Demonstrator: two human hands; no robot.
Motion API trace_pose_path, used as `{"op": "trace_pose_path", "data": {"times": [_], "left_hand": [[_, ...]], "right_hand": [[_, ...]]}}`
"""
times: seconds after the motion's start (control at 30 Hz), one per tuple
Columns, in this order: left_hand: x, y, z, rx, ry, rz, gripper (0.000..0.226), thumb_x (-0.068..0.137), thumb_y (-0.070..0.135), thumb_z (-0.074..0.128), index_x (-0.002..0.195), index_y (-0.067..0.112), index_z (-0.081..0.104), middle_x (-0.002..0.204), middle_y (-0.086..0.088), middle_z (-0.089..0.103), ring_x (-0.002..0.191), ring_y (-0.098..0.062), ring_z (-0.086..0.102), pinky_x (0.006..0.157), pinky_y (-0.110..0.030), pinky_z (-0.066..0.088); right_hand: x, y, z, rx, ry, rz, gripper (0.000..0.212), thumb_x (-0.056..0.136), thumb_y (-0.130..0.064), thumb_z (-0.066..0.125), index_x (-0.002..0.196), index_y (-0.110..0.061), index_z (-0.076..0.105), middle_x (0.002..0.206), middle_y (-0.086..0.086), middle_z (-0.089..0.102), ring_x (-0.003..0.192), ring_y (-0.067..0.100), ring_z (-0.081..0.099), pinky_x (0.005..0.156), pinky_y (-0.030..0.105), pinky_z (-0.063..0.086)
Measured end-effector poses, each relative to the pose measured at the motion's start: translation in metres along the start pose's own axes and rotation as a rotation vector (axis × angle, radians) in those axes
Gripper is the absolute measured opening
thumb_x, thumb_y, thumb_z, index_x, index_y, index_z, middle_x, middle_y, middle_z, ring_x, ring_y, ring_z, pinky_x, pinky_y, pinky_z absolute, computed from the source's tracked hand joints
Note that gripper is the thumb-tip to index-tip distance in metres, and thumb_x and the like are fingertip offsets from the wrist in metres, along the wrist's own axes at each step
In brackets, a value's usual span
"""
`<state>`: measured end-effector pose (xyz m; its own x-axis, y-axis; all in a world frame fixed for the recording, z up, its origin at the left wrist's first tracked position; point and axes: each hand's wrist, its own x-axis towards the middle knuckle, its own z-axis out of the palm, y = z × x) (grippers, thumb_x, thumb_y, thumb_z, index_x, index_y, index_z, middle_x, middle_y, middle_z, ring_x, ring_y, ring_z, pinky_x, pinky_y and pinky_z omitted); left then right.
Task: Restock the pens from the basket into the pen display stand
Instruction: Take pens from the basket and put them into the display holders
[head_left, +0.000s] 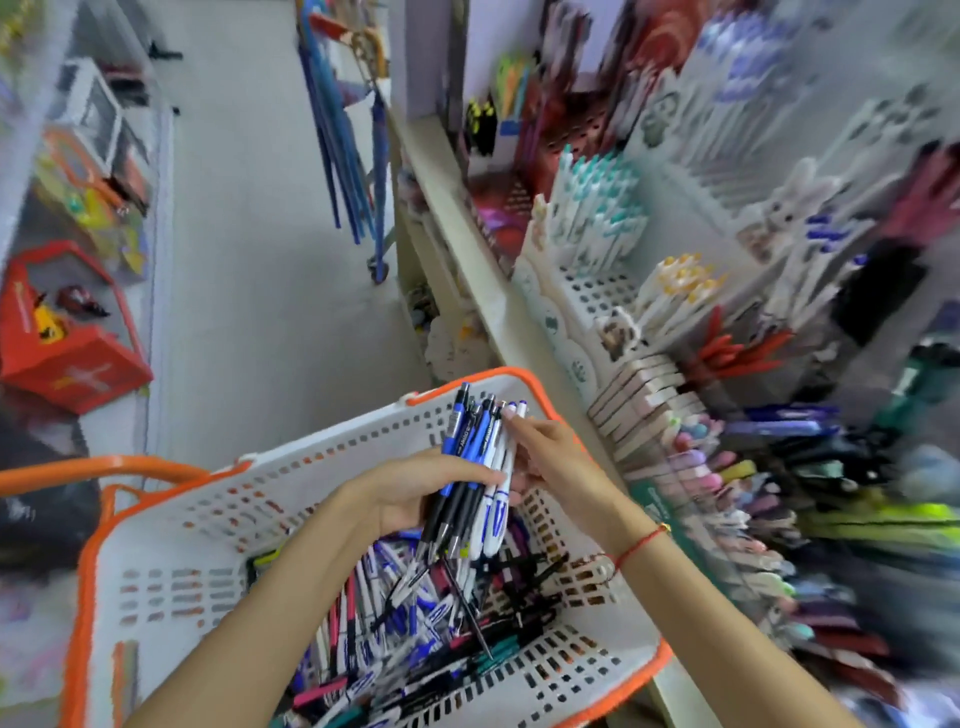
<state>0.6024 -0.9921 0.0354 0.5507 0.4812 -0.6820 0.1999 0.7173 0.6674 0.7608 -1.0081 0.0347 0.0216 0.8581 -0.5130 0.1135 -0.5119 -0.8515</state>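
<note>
Forearms reach in from the lower edge and meet over the white basket (218, 525) with its orange rim. The left hand (415, 493) lies palm toward the right, its fingers (467, 475) curled round a bundle of pens (475, 478), blue, black and white, held nearly upright with clicker ends up and tips down. The right hand (558, 460) comes in from the right, wrist bearing a red string bracelet (641, 545); its fingertips (511, 413) touch the upper ends of the white pens in the bundle, while its lower fingers lie behind the pens, so its grasp cannot be told. Print on the blue barrels is too blurred to read. More loose pens (415, 623) lie in the basket's bottom. The pen display stand (587, 291), white with perforated tiers, sits on the shelf to the right, well apart from both hands.
</note>
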Motion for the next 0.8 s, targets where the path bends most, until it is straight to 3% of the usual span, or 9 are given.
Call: {"op": "trace_pose_path", "data": {"times": [0.1, 0.17, 0.27, 0.4, 0.47, 0.57, 0.7, 0.8], "left_hand": [[0.002, 0.023, 0.021, 0.069, -0.06, 0.038, 0.022, 0.086, 0.027, 0.067, 0.101, 0.011, 0.072, 0.096, -0.007, 0.072, 0.084, -0.017, 0.069, 0.081, -0.029, 0.056], [0.003, 0.038, 0.034, 0.084, -0.095, 0.054, 0.018, 0.082, 0.031, 0.07, 0.087, 0.014, 0.074, 0.083, -0.003, 0.071, 0.073, -0.014, 0.067, 0.076, -0.028, 0.054], [0.003, 0.06, 0.055, 0.121, -0.162, 0.083, 0.018, 0.085, 0.033, 0.069, 0.091, 0.015, 0.068, 0.076, 0.002, 0.068, 0.073, -0.014, 0.064, 0.077, -0.031, 0.052], [0.0, 0.09, 0.091, 0.065, -0.099, 0.172, 0.017, 0.09, 0.032, 0.066, 0.095, 0.016, 0.069, 0.069, 0.004, 0.064, 0.064, -0.009, 0.063, 0.062, -0.023, 0.054], [0.001, 0.101, 0.106, 0.079, -0.106, 0.208, 0.02, 0.088, 0.033, 0.066, 0.097, 0.015, 0.07, 0.071, 0.004, 0.064, 0.062, -0.007, 0.063, 0.058, -0.021, 0.053], [0.004, 0.112, 0.13, 0.151, -0.156, 0.239, 0.016, 0.087, 0.034, 0.068, 0.096, 0.021, 0.07, 0.075, 0.005, 0.068, 0.065, -0.006, 0.065, 0.058, -0.021, 0.054], [0.011, 0.118, 0.162, 0.12, -0.2, 0.273, 0.012, 0.089, 0.028, 0.066, 0.093, 0.018, 0.071, 0.067, 0.004, 0.071, 0.058, -0.006, 0.067, 0.05, -0.022, 0.052], [0.023, 0.12, 0.177, 0.03, -0.158, 0.308, 0.018, 0.093, 0.026, 0.062, 0.096, 0.011, 0.071, 0.078, -0.001, 0.075, 0.063, -0.009, 0.07, 0.059, -0.023, 0.055]], "right_hand": [[-0.012, -0.021, -0.023, 0.0, 0.143, -0.03, 0.041, 0.098, -0.035, 0.052, 0.072, -0.004, 0.059, 0.039, -0.007, 0.047, 0.036, 0.005, 0.036, 0.042, 0.016, 0.029], [-0.023, -0.033, -0.039, -0.016, 0.207, -0.048, 0.047, 0.097, -0.037, 0.055, 0.067, 0.0, 0.055, 0.042, -0.002, 0.045, 0.04, 0.008, 0.034, 0.042, 0.017, 0.026], [-0.044, -0.049, -0.061, 0.016, 0.284, -0.068, 0.042, 0.099, -0.03, 0.054, 0.066, -0.003, 0.052, 0.043, -0.001, 0.045, 0.033, 0.003, 0.036, 0.038, 0.013, 0.026], [-0.069, -0.065, -0.084, 0.097, 0.379, -0.223, 0.016, 0.099, -0.01, 0.05, 0.09, -0.012, 0.063, 0.057, -0.006, 0.057, 0.038, -0.002, 0.042, 0.039, 0.011, 0.032], [-0.082, -0.07, -0.097, 0.116, 0.434, -0.261, 0.014, 0.099, -0.008, 0.051, 0.099, -0.014, 0.063, 0.069, -0.003, 0.061, 0.043, -0.001, 0.044, 0.042, 0.012, 0.035], [-0.096, -0.073, -0.119, 0.26, 0.485, -0.271, 0.013, 0.097, -0.019, 0.057, 0.096, -0.013, 0.068, 0.069, -0.003, 0.06, 0.048, 0.004, 0.046, 0.046, 0.016, 0.038], [-0.103, -0.069, -0.143, 0.261, 0.631, -0.294, 0.014, 0.097, -0.02, 0.057, 0.086, -0.014, 0.064, 0.069, 0.001, 0.06, 0.052, 0.009, 0.051, 0.057, 0.027, 0.042], [-0.108, -0.068, -0.166, 0.329, 0.801, -0.349, 0.014, 0.1, -0.019, 0.051, 0.097, -0.007, 0.057, 0.079, 0.008, 0.066, 0.052, 0.007, 0.059, 0.053, 0.02, 0.047]]}}
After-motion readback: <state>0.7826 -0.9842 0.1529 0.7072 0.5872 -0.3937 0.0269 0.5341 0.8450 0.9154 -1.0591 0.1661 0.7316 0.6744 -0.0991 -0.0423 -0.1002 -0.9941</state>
